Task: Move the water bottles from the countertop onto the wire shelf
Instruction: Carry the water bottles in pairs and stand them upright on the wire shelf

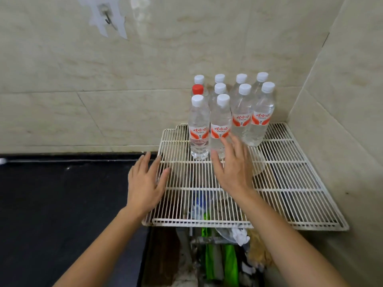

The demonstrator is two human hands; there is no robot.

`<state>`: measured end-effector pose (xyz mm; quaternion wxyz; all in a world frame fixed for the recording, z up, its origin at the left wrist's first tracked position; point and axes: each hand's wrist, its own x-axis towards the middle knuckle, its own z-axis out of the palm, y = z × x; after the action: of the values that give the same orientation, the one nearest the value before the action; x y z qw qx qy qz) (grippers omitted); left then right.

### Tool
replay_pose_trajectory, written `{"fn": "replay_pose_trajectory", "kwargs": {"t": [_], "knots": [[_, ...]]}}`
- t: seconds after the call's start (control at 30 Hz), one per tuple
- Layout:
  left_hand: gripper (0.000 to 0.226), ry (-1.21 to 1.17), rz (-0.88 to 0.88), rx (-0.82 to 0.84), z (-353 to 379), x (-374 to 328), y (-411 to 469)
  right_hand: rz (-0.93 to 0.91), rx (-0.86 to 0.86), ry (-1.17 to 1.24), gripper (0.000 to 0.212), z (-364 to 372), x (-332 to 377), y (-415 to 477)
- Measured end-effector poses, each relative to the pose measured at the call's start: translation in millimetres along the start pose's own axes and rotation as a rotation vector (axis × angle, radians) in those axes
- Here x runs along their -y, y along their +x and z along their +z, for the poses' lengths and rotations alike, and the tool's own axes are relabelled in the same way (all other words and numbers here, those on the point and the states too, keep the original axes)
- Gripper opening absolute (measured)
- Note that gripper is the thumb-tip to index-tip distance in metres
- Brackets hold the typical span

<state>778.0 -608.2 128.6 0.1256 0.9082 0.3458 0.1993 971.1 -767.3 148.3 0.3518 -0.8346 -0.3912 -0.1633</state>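
Several clear water bottles with red-and-white labels and white caps stand upright at the back of the white wire shelf; one bottle at the back left has a red cap. My right hand hovers over the shelf with fingers spread, just in front of the nearest bottle, holding nothing. With its fingers straight, my left hand lies at the shelf's left edge, partly over the dark countertop.
Tiled walls close the corner behind and to the right of the shelf. A metal hook hangs on the back wall. Below the shelf lies clutter: green items, crumpled plastic and paper.
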Motion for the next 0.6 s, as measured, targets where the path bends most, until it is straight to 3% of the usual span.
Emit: {"fn": "replay_pose_trajectory", "kwargs": {"t": [0.07,0.37,0.6], "knots": [[0.068,0.074,-0.068,-0.039,-23,13,-17,-0.148,-0.022,0.046,0.052,7,22,3],[0.074,0.352,-0.457,-0.183,-132,103,-140,-0.421,0.343,0.140,0.069,73,164,-34],[0.075,0.414,-0.657,-0.310,-223,207,-234,-0.616,0.408,0.268,0.070,118,321,-86]]}}
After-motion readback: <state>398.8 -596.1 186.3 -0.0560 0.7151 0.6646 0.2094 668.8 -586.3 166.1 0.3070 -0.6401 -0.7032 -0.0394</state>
